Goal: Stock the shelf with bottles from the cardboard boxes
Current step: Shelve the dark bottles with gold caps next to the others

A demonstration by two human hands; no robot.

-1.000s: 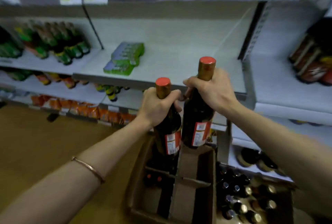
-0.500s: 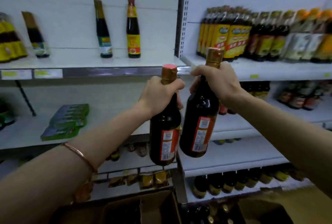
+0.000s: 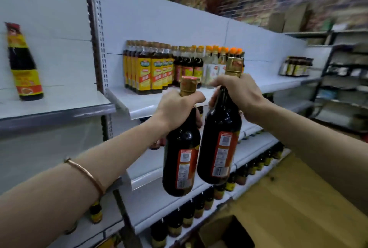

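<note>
Two dark glass bottles with gold-foil necks and orange-red back labels hang side by side in front of the white shelving. My left hand (image 3: 176, 108) grips the neck of the left bottle (image 3: 182, 158). My right hand (image 3: 238, 92) grips the neck of the right bottle (image 3: 220, 148), which sits a little higher. Both bottles are level with the upper white shelf (image 3: 139, 104), just in front of its edge. A cardboard box (image 3: 225, 231) shows at the bottom edge, mostly cut off.
The upper shelf holds a row of yellow-labelled bottles (image 3: 149, 68) and orange-capped bottles (image 3: 219, 58), with bare board to their right. A lone yellow-labelled bottle (image 3: 23, 64) stands on the left bay. Lower shelves carry small dark bottles (image 3: 249, 168). A tan floor lies at the lower right.
Both bottles have come up out of the box to upper-shelf height. My view has swung up and to the right, so the box has dropped to the bottom edge.
</note>
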